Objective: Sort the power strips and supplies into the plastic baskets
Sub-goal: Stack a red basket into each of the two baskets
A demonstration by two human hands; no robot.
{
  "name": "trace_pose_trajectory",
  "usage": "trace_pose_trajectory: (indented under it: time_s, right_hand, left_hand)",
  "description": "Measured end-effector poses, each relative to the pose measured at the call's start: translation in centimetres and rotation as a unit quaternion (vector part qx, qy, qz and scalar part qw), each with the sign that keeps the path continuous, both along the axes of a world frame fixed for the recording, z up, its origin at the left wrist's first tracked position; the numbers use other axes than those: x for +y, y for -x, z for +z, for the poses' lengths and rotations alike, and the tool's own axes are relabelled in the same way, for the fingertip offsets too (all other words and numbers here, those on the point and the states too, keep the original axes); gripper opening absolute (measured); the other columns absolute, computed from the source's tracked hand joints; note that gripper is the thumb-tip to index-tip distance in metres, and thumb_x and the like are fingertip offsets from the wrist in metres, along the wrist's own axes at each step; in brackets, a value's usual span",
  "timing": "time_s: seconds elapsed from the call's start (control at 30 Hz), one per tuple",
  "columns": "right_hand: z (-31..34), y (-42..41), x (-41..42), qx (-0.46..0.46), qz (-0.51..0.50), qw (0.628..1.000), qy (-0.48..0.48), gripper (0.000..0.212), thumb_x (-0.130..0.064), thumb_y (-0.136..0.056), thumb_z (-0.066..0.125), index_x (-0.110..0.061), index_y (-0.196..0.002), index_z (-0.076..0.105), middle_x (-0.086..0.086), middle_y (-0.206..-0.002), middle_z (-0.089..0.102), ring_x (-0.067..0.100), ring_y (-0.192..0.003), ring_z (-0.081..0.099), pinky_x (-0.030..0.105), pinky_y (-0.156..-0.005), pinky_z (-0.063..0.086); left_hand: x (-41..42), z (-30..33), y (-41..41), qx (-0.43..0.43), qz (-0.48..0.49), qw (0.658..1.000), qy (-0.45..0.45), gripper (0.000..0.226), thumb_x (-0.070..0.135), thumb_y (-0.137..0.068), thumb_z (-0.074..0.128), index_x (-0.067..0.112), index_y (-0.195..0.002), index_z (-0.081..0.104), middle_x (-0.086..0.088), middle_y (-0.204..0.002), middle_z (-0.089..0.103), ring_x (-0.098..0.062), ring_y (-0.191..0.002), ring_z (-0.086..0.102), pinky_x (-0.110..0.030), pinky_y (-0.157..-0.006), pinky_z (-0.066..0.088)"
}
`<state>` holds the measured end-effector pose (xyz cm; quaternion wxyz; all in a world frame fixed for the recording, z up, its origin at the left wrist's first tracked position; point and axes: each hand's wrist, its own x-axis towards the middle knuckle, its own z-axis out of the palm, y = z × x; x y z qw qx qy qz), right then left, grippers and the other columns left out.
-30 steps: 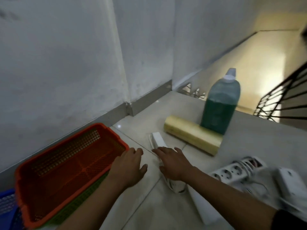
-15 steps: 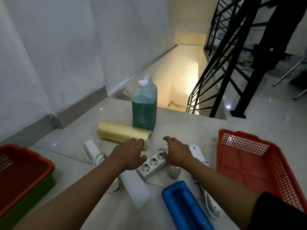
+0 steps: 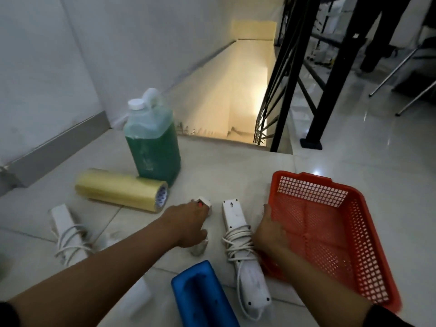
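A red plastic basket (image 3: 330,223) sits empty on the tiled floor at the right. My right hand (image 3: 269,234) lies over its left rim, fingers closed on the edge. Just left of that hand lies a white power strip (image 3: 233,215) with its cord wound round the middle. My left hand (image 3: 186,225) is closed over a second white power strip (image 3: 203,202), whose end with a red switch sticks out past the fingers. A third cord-wrapped power strip (image 3: 67,230) lies at the far left.
A jug of green liquid (image 3: 153,147) stands behind a yellow tape roll (image 3: 120,190). A blue plastic piece (image 3: 200,298) lies near my arms. An open stairwell (image 3: 236,102) with a black railing (image 3: 280,90) drops beyond the floor edge. A person's legs (image 3: 377,31) stand far right.
The view swung right from the stacked baskets to the red basket. My left hand came down onto the switch-end power strip. My right hand moved from the strips to the red basket's rim.
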<state>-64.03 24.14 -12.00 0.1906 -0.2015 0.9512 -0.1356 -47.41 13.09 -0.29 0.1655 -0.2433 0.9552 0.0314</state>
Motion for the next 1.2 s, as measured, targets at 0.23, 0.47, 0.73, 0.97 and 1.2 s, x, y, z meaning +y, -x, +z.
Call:
trace_pose_trajectory:
  time_s: [0.23,0.47,0.73,0.97,1.2]
  right_hand:
    - [2.5,-0.3,1.8,0.106,0.073,0.990,0.061,0.070,-0.004,-0.092,0.040,-0.031,-0.149,0.009,0.017,-0.116,0.061,0.032,-0.101,0.061,0.041,-0.085,0.049]
    - [5.4,-1.6,1.3,0.281,0.180,0.929,0.158,0.082,-0.016,-0.095,0.045,-0.043,-0.144,-0.016,0.012,-0.121,0.053,0.025,-0.070,0.062,0.037,-0.058,0.052]
    - [7.0,-6.4,-1.9,0.385,0.354,0.815,0.251,0.064,-0.010,-0.067,0.078,-0.015,-0.125,0.051,0.002,-0.082,0.069,0.014,-0.045,0.055,0.019,-0.034,0.035]
    - [9.8,-12.4,-4.9,0.429,0.501,0.678,0.323,0.039,-0.012,-0.081,0.040,-0.013,-0.120,0.048,0.008,-0.090,0.075,0.023,-0.059,0.067,0.029,-0.041,0.052]
    - [13.3,-23.5,-11.1,0.454,0.658,0.495,0.341,0.036,-0.007,-0.078,0.049,-0.012,-0.113,0.051,0.006,-0.089,0.074,0.025,-0.065,0.068,0.032,-0.054,0.054]
  left_hand:
    - [1.8,-1.4,3.1,0.012,-0.049,0.999,-0.003,0.050,0.040,-0.093,0.045,0.017,-0.136,0.034,-0.009,-0.137,0.045,-0.027,-0.122,0.050,-0.039,-0.096,0.044]
    - [0.7,0.3,2.8,0.182,-0.061,0.978,0.082,0.074,0.037,-0.089,0.052,0.021,-0.149,0.011,-0.006,-0.159,0.009,-0.026,-0.141,0.024,-0.039,-0.108,0.034]
    - [-3.3,2.7,-4.7,0.152,-0.055,0.958,0.236,0.070,0.029,-0.088,0.053,0.013,-0.149,0.022,-0.010,-0.158,0.022,-0.025,-0.146,0.020,-0.041,-0.118,0.016]
    - [-5.0,2.1,-17.1,0.217,-0.029,0.940,0.263,0.031,0.027,-0.069,0.063,0.019,-0.100,0.067,0.002,-0.089,0.074,-0.018,-0.081,0.071,-0.030,-0.073,0.054]
    - [-4.4,1.3,-32.2,0.194,0.147,0.944,0.223,0.028,0.014,-0.072,0.062,0.019,-0.099,0.066,-0.001,-0.075,0.072,-0.022,-0.064,0.069,-0.030,-0.051,0.052]
